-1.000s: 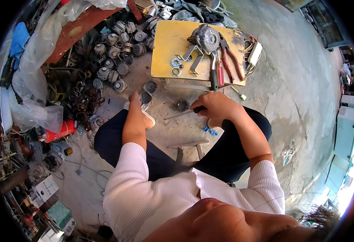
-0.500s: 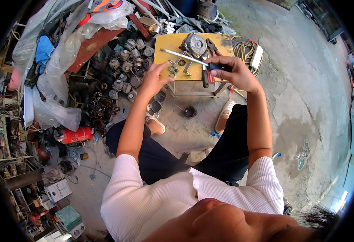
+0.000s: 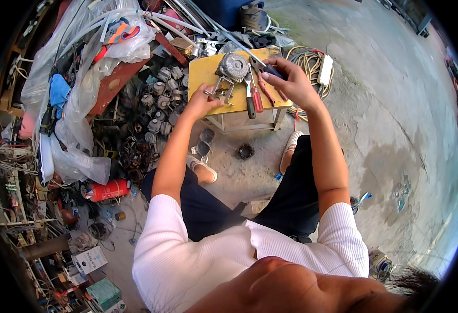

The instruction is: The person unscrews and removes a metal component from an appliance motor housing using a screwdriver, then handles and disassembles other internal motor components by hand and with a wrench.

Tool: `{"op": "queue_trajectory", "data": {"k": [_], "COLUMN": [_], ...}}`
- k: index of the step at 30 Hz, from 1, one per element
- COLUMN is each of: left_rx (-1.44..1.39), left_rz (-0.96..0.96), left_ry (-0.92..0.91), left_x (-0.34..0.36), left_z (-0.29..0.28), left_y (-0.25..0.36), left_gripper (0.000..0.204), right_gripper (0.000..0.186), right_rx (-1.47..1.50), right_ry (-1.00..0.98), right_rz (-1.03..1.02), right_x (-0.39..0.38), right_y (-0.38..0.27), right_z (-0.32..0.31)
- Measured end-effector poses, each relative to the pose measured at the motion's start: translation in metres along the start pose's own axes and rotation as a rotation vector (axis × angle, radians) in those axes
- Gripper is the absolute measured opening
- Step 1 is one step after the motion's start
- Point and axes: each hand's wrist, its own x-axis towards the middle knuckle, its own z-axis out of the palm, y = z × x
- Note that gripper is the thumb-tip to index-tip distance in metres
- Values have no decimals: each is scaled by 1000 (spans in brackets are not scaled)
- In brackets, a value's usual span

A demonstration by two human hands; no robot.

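My right hand [image 3: 298, 86] is closed on a screwdriver [image 3: 274, 71] with a dark handle, over the right side of the yellow stool [image 3: 200, 70]. Its long shaft points away and to the left. Spread over the stool's left edge, my left hand [image 3: 201, 103] has thumb and fingers apart beside a metal bracket [image 3: 231, 94]; small parts there are mostly covered. A round metal motor [image 3: 233, 67] rests behind the bracket. Pliers with red handles [image 3: 266, 89] lie partly below my right hand. Nearer me are a red-handled tool [image 3: 257, 100] and a dark-handled one [image 3: 251, 106].
Piled motors [image 3: 161, 101] crowd the floor left of the stool. A coiled cable [image 3: 303, 58] and white power strip [image 3: 325, 70] lie to its right. A dark ring-shaped part [image 3: 246, 151] sits between my feet. A red cylinder [image 3: 108, 190] lies at left.
My right hand and the screwdriver have swung away from over the bracket toward the stool's right side. My left hand has moved in over the small parts. The whole view has shifted slightly.
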Motion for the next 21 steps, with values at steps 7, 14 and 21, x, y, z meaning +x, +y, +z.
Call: {"op": "queue_trajectory", "data": {"k": [7,14,21], "left_rx": [21,41,118], "left_rz": [84,46,152], "left_ry": [88,40,186], "left_x": [-14,-12,-7], "left_z": [-9,-9,11], "left_y": [-2,18,-4], "left_gripper": [77,58,35], "right_gripper": [26,29,20], "right_rx": [-623,-849,-757], "right_ry": [16,-85,-28], "right_rz": [10,88,111], "right_x": [6,4,13], "right_y": [55,76,69], "right_z": [57,113,111]}}
